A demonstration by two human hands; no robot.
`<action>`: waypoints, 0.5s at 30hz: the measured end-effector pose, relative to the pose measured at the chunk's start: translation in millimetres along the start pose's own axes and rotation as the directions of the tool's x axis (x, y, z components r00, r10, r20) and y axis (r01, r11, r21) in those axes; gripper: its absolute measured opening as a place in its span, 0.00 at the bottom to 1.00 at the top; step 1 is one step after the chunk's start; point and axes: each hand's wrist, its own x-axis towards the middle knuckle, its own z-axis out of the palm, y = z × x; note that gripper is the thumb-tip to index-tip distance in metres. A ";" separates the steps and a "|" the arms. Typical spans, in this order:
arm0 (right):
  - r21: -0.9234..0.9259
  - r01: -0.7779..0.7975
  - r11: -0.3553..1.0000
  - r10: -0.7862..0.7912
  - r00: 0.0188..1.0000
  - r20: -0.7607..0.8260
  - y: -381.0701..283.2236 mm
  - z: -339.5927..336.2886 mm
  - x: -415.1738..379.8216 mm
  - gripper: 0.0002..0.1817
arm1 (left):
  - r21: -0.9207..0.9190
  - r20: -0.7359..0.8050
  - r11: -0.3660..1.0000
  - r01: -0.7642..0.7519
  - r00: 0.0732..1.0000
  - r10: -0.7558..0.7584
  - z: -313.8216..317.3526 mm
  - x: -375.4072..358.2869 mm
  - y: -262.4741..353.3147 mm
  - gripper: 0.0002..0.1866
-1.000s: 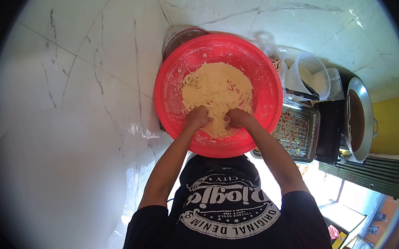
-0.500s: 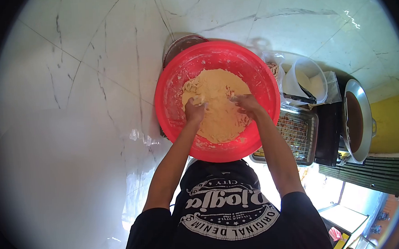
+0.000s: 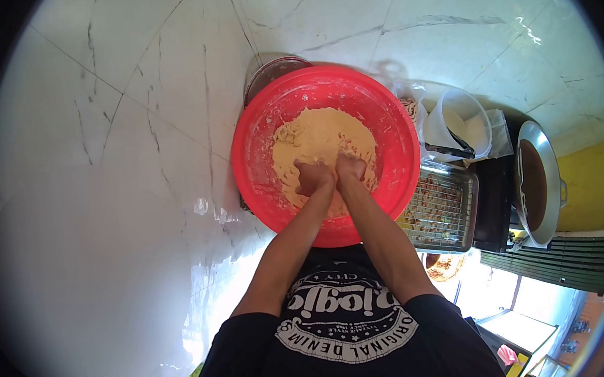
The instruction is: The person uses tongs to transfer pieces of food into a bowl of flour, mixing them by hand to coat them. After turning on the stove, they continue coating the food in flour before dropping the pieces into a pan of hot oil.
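Note:
A wide red basin (image 3: 254, 191) holds a heap of pale yellow flour (image 3: 323, 129), with small lumps and a clumpy patch at its upper left. My left hand (image 3: 313, 177) and my right hand (image 3: 350, 167) are side by side, low in the flour near the middle of the heap. Both look closed, knuckles up and fingers curled down into the powder, which partly hides the fingertips. Flour residue streaks the basin's inner wall.
A round container (image 3: 275, 70) shows behind the basin. To the right stand a clear plastic tub (image 3: 473, 121), a tray with a wire rack (image 3: 446, 205) and a large metal wok (image 3: 551, 182) with brown contents. Marbled tiles (image 3: 153, 80) lie beyond.
My hands have come together from opposite sides of the flour to its middle. Their fingers, spread apart before, are now curled into it.

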 end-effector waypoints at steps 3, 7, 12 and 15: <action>0.540 -0.033 0.841 -0.018 0.996 0.088 4.2 -26.0 -9.7 0.17 | 0.086 -0.112 0.980 -0.182 0.975 0.191 -10.4 12.1 -6.8 0.32; 0.551 -0.086 0.830 0.078 0.996 0.038 -7.8 -27.6 -30.8 0.14 | 0.009 -0.117 0.997 -0.083 0.990 0.083 7.5 6.5 -2.0 0.33; 0.531 0.024 0.847 -0.006 0.999 -0.036 -5.2 -33.7 -25.9 0.12 | 0.151 -0.125 0.961 -0.232 0.960 0.251 -9.0 14.6 0.2 0.33; 0.695 -0.137 0.706 0.173 0.985 0.019 0.8 -20.3 -13.6 0.15 | 0.019 -0.054 0.997 -0.078 0.995 0.079 -11.4 20.9 1.7 0.37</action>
